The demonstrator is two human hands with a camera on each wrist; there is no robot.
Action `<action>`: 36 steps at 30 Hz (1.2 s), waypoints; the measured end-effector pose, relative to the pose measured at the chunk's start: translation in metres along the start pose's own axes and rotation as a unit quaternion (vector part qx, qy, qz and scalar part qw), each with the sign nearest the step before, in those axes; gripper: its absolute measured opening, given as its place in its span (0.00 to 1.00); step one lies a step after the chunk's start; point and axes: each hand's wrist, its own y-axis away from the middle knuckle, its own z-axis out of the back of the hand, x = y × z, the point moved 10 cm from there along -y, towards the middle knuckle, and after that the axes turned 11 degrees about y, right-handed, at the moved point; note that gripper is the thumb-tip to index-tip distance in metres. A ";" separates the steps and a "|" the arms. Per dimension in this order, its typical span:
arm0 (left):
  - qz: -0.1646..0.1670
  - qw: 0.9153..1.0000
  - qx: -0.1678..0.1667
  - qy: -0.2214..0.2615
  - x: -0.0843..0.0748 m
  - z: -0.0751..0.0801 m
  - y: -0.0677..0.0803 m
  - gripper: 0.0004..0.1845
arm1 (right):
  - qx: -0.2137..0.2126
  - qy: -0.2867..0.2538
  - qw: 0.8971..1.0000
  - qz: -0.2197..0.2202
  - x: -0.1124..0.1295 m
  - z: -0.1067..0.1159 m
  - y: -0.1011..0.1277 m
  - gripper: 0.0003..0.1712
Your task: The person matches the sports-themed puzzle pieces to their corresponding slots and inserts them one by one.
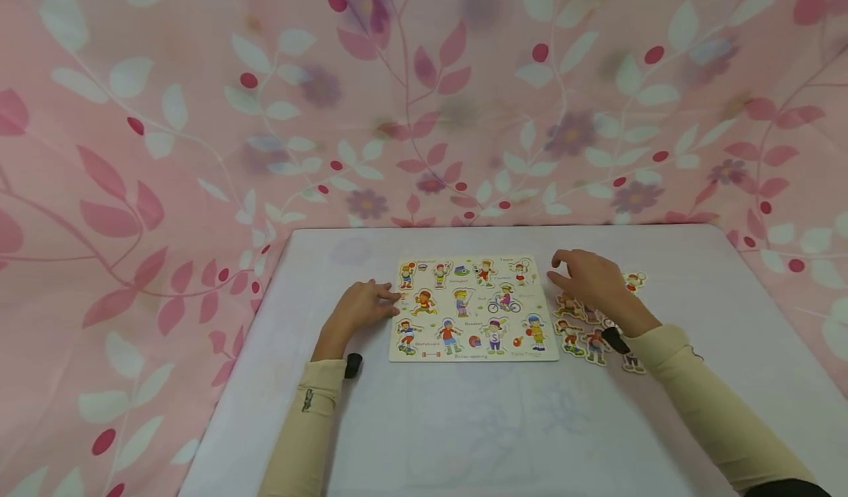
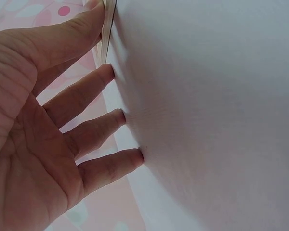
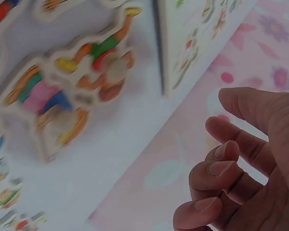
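A wooden puzzle board (image 1: 472, 309) printed with sporty child figures lies flat in the middle of the white table (image 1: 464, 423). My left hand (image 1: 363, 307) rests at the board's left edge. In the left wrist view its straight fingers (image 2: 98, 125) touch the table, and the topmost one lies against the board's thin edge (image 2: 106, 29). My right hand (image 1: 589, 277) hovers just right of the board, above several loose cut-out figure pieces (image 1: 571, 333). In the right wrist view its fingers (image 3: 221, 166) are loosely curled and hold nothing. Two pieces (image 3: 98, 65) lie below it, beside the board's edge (image 3: 192, 43).
One more loose piece (image 1: 634, 281) lies further right, beyond my right hand. A pink cloth with leaves and flowers (image 1: 424, 99) hangs behind and around the table. The table's near half is bare white surface.
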 end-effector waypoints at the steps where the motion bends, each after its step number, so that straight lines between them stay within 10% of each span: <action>1: 0.001 1.000 0.000 0.001 0.000 0.000 0.000 0.20 | 0.002 -0.001 1.000 -0.005 -0.007 -0.001 0.002 0.18; 19: -0.015 1.000 -0.011 0.011 0.002 0.000 0.000 0.20 | 0.022 -0.036 0.996 -0.074 -0.113 -0.018 0.040 0.18; 36: -0.020 1.000 -0.014 0.004 -0.002 0.002 0.001 0.20 | 0.043 -0.048 0.991 -0.114 -0.150 -0.035 0.049 0.17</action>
